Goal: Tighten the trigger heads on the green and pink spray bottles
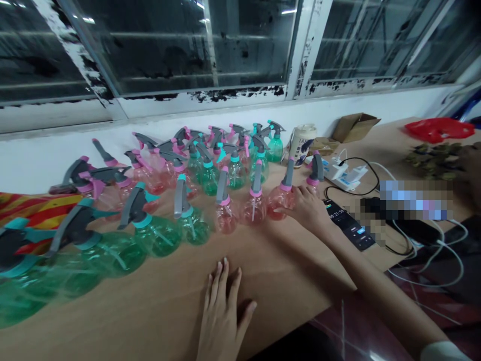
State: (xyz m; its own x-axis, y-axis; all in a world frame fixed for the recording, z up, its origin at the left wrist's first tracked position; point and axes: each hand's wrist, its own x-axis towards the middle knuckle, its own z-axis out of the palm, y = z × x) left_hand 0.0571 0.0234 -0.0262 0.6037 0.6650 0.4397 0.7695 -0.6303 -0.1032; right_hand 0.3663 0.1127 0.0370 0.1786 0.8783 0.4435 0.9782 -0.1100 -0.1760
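Note:
My right hand (307, 206) reaches to the front row and is closed around the side of a pink spray bottle (277, 203), its thumb in front and its fingers partly hidden. Another pink spray bottle (314, 175) stands just behind that hand. My left hand (221, 313) lies flat on the brown tabletop (169, 311) with fingers spread, holding nothing. Leftward, the front row goes on with pink spray bottles (254, 205) and then green ones (160, 234), all with grey trigger heads. More pink and green spray bottles crowd behind them, near the wall.
A white cup (301, 143), an open cardboard box (355, 127) and a white power strip (343, 173) with cables stand at the back right. A phone (351, 225) lies beside my right forearm. Farther right are a red bag (439, 129) and another person's hand (471, 163).

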